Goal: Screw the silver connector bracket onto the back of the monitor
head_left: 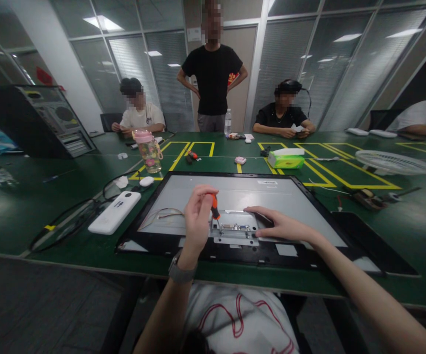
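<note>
The left hand [196, 221] grips an orange-and-black screwdriver [215, 207], its tip indistinct; the right hand [284, 226] spreads at a metal bracket [237, 219] on a display panel [174, 196], lower centre, across a green worktop [69, 191] before glazed partitions [284, 59]. The frame's right edge crops a person [424, 117].

A green surface [419, 221] marked with yellow lines [373, 187] carried a large display panel [235, 191], lying flat near its front edge. To the left were a white power bank [114, 214], a patterned bottle with a pink lid [149, 152] and, farther off, a black computer tower [32, 120]. Beyond the panel sat a bright green packet [285, 160] and a clear water bottle [228, 123], with a white racket [395, 161] to the right.
</note>
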The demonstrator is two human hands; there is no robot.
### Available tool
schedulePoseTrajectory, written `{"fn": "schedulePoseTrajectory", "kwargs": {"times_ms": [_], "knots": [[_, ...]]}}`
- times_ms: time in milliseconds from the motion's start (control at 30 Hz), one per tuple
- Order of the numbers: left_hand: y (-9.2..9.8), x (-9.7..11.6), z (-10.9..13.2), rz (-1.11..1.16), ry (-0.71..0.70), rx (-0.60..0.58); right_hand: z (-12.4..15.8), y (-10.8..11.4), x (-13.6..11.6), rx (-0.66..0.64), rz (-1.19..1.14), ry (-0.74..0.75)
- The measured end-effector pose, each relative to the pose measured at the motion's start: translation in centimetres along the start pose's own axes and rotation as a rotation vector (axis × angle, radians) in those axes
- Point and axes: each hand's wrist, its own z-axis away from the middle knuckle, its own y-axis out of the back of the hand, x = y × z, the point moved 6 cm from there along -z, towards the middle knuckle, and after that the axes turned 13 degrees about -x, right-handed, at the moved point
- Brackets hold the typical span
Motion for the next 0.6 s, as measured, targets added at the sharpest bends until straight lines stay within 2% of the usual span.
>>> {"fn": "schedulePoseTrajectory", "kwargs": {"times_ms": [100,233,367,533,600], "knots": [[0.03,0.16,-0.01,-0.041,-0.011,0.002,0.01,0.01,0.06,0.001,0.004,0.009],[-0.18,-0.45,-0.01,0.089,0.074,-0.033,0.06,0.06,0.04,0.008,0.007,0.004],[-0.11,0.14,-0.08,-0.002,-0.002,-0.025,0.07,0.07,0.0,0.006,0.013,-0.007],[-0.13,-0.41,-0.04,0.036,0.084,-0.006,0.08,0.11,-0.02,0.007,0.004,-0.019],[-0.2,-0.16,-0.07,0.01,0.048,-0.009,0.09,0.11,-0.08,0.005,0.002,-0.019]]}}
